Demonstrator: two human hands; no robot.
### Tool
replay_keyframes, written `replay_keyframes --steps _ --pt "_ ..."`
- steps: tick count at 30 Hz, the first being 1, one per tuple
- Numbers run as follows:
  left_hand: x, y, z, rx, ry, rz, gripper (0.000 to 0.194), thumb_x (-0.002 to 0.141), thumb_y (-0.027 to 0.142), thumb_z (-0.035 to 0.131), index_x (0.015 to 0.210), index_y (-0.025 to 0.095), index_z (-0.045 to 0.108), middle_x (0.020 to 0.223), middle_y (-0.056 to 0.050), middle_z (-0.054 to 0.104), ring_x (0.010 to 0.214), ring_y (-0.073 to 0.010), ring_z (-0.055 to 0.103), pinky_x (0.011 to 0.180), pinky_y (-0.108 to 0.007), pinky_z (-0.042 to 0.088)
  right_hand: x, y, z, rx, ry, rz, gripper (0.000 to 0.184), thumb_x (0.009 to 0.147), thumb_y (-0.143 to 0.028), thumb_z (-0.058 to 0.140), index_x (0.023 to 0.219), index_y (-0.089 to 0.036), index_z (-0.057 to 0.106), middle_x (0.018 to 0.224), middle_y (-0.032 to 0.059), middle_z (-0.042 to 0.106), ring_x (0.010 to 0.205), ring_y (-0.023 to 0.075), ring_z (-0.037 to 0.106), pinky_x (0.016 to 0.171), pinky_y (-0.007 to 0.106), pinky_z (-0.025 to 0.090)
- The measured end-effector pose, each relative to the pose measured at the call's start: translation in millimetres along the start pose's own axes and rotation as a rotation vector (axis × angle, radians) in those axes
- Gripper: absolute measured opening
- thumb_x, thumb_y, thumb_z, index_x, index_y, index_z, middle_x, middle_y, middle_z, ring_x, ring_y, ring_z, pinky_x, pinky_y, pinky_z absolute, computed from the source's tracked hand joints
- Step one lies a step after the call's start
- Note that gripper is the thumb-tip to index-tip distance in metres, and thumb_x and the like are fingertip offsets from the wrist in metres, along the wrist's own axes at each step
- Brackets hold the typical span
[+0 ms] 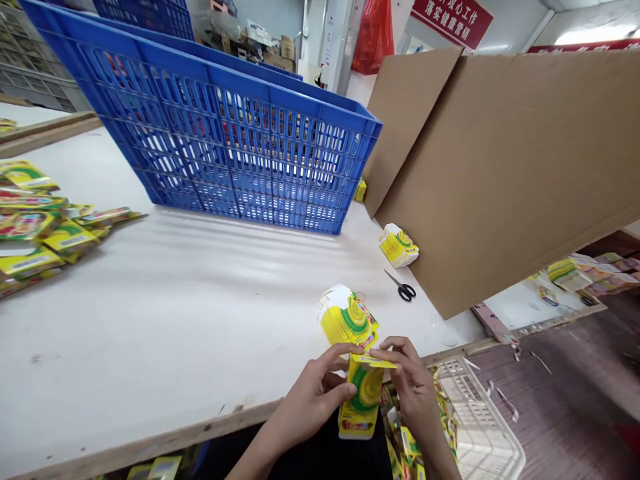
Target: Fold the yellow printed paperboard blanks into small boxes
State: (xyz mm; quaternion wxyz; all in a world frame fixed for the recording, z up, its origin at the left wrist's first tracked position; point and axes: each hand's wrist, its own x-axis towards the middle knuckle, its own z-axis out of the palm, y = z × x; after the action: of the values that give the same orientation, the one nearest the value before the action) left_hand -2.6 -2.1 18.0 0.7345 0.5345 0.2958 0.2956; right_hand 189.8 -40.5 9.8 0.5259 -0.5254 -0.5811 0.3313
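Just off the table's front edge, a small yellow and green printed carton is held upright between both hands. My left hand grips its left side, thumb on the front face and fingers at the top. My right hand has its fingertips closed on the yellow top flap. Beyond the hands, touching or nearly touching the carton, lies a stack of flat yellow cartons on the white table. Black-handled scissors and another stack of flat cartons are farther right.
A blue plastic crate stands at the back. A large brown cardboard box rises on the right. Printed cartons are heaped at left. A white basket with cartons sits below the table edge at right.
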Motion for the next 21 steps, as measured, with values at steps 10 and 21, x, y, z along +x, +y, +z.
replay_keyframes --steps 10,21 --pt "1.3 -1.3 6.4 0.247 0.079 0.045 0.046 0.085 0.018 0.051 0.131 0.023 0.05 0.107 -0.009 0.068 0.082 -0.018 0.066 0.079 -0.03 0.052 -0.4 -5.6 12.0 0.011 -0.119 0.341 0.034 0.083 -0.033 0.062 0.114 -0.02 0.054 0.076 0.0011 0.069 0.065 0.0157 0.062 0.061 0.024 0.049" --pt "2.7 7.5 8.5 0.127 0.052 -0.003 0.052 0.085 0.018 0.053 0.136 0.026 0.045 0.115 -0.009 0.066 0.079 -0.0165 0.067 0.073 -0.029 0.052 3.3 -2.4 4.4 -0.124 -0.151 0.351 0.035 0.083 -0.032 0.061 0.116 -0.021 0.057 0.056 -0.0067 0.052 0.049 0.0114 0.044 0.047 0.02 0.037"
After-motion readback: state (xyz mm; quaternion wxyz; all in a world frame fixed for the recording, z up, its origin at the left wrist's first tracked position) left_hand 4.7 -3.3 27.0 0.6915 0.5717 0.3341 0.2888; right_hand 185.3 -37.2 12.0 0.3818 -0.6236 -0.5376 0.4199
